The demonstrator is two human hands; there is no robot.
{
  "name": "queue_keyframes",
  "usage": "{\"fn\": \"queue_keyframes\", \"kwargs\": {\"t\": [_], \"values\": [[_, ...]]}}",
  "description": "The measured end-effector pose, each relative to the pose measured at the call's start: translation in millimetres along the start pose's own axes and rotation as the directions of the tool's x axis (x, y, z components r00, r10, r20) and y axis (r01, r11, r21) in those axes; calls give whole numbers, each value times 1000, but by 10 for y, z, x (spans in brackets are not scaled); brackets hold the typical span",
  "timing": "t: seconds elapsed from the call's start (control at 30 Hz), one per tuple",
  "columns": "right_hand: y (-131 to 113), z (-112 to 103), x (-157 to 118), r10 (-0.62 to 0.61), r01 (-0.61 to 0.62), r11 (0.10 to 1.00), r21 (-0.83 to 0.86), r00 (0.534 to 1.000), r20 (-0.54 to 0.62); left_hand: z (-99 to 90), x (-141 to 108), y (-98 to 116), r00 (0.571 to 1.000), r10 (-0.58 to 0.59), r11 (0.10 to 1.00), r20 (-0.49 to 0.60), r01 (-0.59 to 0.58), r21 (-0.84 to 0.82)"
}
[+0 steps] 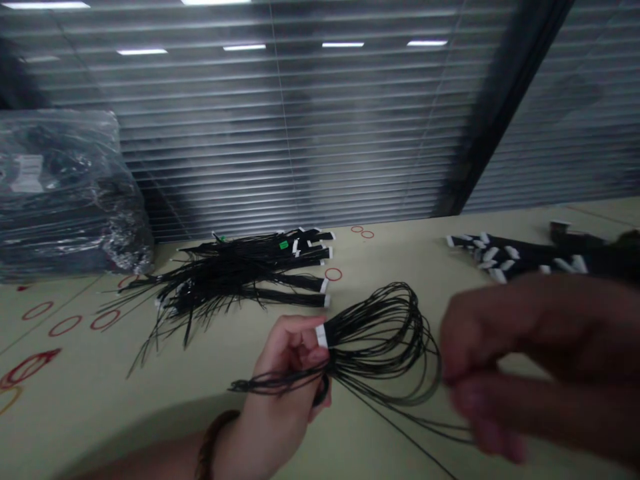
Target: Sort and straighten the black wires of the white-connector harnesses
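My left hand [287, 393] is closed around a bundle of thin black wires [380, 333]. A flat white connector [321, 335] sits at the bundle's end, between my thumb and fingers. To the right the wires bend round in a wide loop, and their other ends pass back over my palm and stick out to the left. A few strands trail away towards the lower right. My right hand [540, 360], large and blurred close to the camera, pinches thumb and forefinger together at a single black wire on the loop's right edge.
Behind my left hand lies a pile of black wire harnesses [215, 273] with white connectors. More harnesses [520, 257] lie at the right. A clear plastic bag [70, 200] stands at the left, before the blinds [340, 133]. Red rings [65, 325] dot the pale table [165, 387].
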State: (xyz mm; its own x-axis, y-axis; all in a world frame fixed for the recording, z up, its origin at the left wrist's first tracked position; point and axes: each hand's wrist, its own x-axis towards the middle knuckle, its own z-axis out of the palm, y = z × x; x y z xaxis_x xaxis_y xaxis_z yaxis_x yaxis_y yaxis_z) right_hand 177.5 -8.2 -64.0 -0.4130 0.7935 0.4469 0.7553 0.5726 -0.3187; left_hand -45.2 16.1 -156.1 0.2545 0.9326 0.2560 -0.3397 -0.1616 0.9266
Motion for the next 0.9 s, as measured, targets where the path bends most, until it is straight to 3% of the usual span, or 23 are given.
{"fn": "queue_keyframes", "kwargs": {"t": [0.1,0.23,0.67,0.9], "values": [[-229,344,-49,-94,97,993,-59,994,60,-11,-33,-7,1000,5,1000,25,-5,-26],[-264,551,-44,-191,188,977,-96,981,-23,-22,-84,-35,997,-14,997,74,20,-80],[-273,560,-46,-257,256,964,-72,966,-6,-15,-77,-38,992,-2,993,127,17,-118],[-300,571,-27,-274,271,957,-106,962,-12,-21,-76,-81,969,100,985,227,-63,-163]]}}
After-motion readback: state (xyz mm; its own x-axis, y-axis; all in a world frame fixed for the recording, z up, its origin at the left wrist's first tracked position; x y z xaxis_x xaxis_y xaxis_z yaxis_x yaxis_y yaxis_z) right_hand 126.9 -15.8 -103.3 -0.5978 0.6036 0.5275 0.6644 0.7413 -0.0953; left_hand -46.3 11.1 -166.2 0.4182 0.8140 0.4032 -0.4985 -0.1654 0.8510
